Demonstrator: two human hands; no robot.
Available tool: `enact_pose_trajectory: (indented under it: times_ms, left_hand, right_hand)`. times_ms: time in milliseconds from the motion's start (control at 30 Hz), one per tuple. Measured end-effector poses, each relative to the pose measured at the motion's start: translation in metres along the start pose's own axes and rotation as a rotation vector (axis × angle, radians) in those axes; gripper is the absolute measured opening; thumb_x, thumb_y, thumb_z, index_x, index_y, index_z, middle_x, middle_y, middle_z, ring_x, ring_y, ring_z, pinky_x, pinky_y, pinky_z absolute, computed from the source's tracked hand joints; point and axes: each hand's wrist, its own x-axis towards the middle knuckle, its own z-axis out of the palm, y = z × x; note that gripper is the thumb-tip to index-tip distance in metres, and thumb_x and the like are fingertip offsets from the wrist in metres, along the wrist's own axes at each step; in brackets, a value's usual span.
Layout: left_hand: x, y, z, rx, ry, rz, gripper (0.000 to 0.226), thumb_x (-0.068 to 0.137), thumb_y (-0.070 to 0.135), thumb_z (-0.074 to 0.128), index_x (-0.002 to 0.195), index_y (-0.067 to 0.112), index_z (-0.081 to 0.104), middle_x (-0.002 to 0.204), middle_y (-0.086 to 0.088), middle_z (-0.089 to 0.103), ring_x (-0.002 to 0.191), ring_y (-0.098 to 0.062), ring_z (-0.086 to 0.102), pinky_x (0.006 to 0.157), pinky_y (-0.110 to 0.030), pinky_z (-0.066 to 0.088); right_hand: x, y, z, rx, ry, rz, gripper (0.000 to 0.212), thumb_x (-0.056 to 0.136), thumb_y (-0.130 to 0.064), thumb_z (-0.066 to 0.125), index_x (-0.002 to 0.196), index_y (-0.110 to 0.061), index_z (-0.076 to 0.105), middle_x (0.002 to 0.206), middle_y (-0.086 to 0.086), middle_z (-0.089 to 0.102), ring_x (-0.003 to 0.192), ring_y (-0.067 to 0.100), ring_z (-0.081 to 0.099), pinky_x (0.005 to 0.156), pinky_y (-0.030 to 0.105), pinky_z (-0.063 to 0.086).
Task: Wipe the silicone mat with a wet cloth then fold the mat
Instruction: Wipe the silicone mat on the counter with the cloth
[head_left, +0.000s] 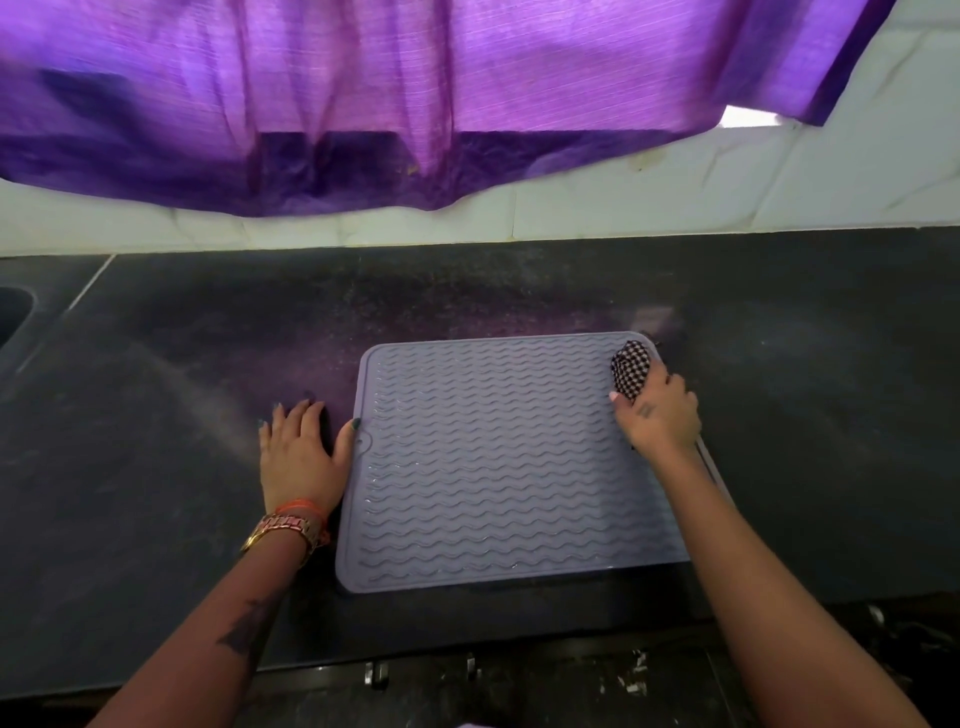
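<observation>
Right hand (657, 413) grip clamps the cloth (631, 369) at the mat (498, 462) far corner. Left hand (301, 452) lies flat, fingers apart, on the tabletop (156, 415). Unpinned, the mat may slide during wiping.

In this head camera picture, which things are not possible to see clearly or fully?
- Checkered cloth: partly inside the right hand; wetness cannot be judged.
- Silicone mat: its right edge is covered by the right hand and forearm.
- Sink: cut off by the left frame edge.
- Window behind the purple curtain: hidden by the fabric.
- Left hand lies flat beside the mat; whether its thumb touches the mat is unclear.
</observation>
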Motion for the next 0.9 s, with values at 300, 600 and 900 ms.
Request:
enact_pose_trajectory:
  times_ms: [300,600,900]
  left_hand:
    - [-0.001,0.001,-0.001,-0.004,-0.001,0.003,0.056,0.09,0.046,0.046,0.128,0.005,0.05,0.138,-0.016,0.048,0.136,-0.037,0.029,0.115,-0.049,0.015]
    - [-0.001,0.002,-0.003,-0.002,-0.011,-0.001,0.057,0.091,0.046,0.045,0.13,0.005,0.049,0.14,-0.016,0.046,0.138,-0.035,0.028,0.116,-0.047,0.014]
    - [-0.001,0.002,-0.003,0.001,-0.013,-0.002,0.057,0.091,0.046,0.044,0.131,0.007,0.047,0.14,-0.014,0.046,0.138,-0.033,0.028,0.117,-0.046,0.012]
  right_hand:
    - [-0.038,-0.057,0.035,0.035,-0.061,-0.265,0.055,0.09,-0.038,0.053,0.138,-0.017,0.034,0.128,0.017,0.047,0.113,0.035,0.049,0.089,0.039,0.044]
    - [0.051,-0.016,-0.006,0.535,-0.04,-0.025,0.043,0.081,-0.029,0.069,0.122,-0.025,0.056,0.113,0.007,0.064,0.105,0.029,0.061,0.081,0.03,0.047]
    - [0.097,-0.011,-0.013,-0.093,-0.019,-0.152,0.035,0.089,-0.018,0.052,0.123,-0.029,0.052,0.124,0.01,0.058,0.113,0.035,0.054,0.091,0.043,0.045]
